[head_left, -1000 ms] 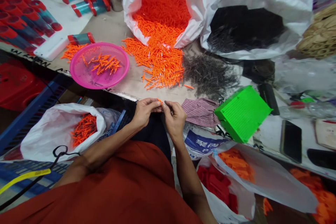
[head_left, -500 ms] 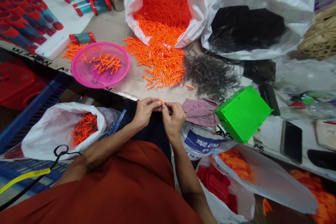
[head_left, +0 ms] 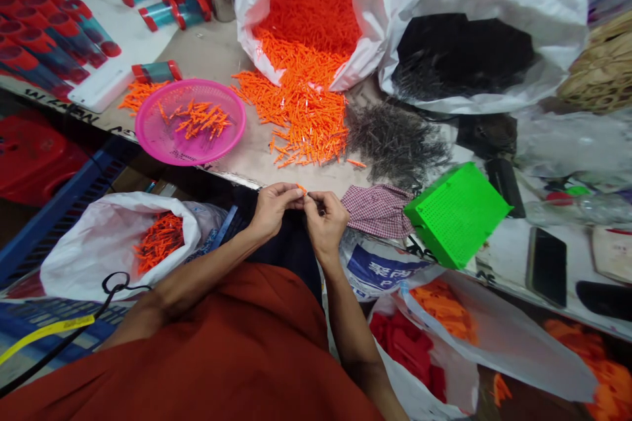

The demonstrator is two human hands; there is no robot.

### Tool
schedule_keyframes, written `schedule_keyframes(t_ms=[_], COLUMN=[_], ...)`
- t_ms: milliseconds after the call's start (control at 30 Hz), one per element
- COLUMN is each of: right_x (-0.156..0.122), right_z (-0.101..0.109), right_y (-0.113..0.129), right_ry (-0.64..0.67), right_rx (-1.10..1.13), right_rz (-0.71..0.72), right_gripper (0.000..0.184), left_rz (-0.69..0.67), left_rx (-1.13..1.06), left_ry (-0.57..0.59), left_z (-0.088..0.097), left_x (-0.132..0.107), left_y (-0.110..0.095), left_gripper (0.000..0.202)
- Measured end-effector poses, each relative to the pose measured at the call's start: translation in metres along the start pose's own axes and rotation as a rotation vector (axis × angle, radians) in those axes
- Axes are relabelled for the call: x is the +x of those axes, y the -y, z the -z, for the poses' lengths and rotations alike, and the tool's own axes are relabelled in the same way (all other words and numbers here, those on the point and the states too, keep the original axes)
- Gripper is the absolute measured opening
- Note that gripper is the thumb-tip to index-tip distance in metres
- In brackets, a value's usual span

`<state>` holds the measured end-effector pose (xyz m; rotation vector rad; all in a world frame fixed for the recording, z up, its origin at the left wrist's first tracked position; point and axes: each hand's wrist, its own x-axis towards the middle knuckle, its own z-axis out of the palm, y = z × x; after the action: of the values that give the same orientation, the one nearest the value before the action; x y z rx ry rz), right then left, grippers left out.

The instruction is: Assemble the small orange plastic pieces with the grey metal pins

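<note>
Pale tabletop (head_left: pixel 212 46) in the light, deep shadow beneath.
I see it run across at a slant, its front edge (head_left: pixel 234 177) worn and marked with dark lettering (head_left: pixel 62 108); under the left end, what looks like a red plastic stool (head_left: pixel 37 161) sits in the gloom near a slatted blue crate (head_left: pixel 59 210).

Pieces (head_left: pixel 203 120) in basket (head_left: pixel 149 128) on table (head_left: pixel 210 46)

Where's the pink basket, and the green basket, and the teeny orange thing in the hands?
Pink basket (head_left: pixel 152 131), head view: bare inner wall.
Green basket (head_left: pixel 457 214), head view: face with holes.
Teeny orange thing (head_left: pixel 301 189), head view: the bit showing.
</note>
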<state>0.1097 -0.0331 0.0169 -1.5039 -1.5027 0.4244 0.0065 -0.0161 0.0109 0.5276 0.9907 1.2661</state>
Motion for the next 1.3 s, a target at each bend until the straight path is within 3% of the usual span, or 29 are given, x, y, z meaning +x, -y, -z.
schedule_keyframes(t_ms=[967,1300], right_x=[0.0004,-0.0009], right_z=[0.0047,0.0050], right_y=[-0.0081,-0.0078], right_ry=[0.009,0.013], right_rx=[0.033,-0.006], right_rz=[0.060,0.073], right_gripper=[0.007,0.009], left_rz=[0.044,-0.073], left_rx=[-0.006,0.057], left_ry=[0.018,0.000], left_z=[0.0016,-0.0012], left_x=[0.0006,-0.0016], left_y=[0.0004,0.0013], left_gripper=[0.018,0.015])
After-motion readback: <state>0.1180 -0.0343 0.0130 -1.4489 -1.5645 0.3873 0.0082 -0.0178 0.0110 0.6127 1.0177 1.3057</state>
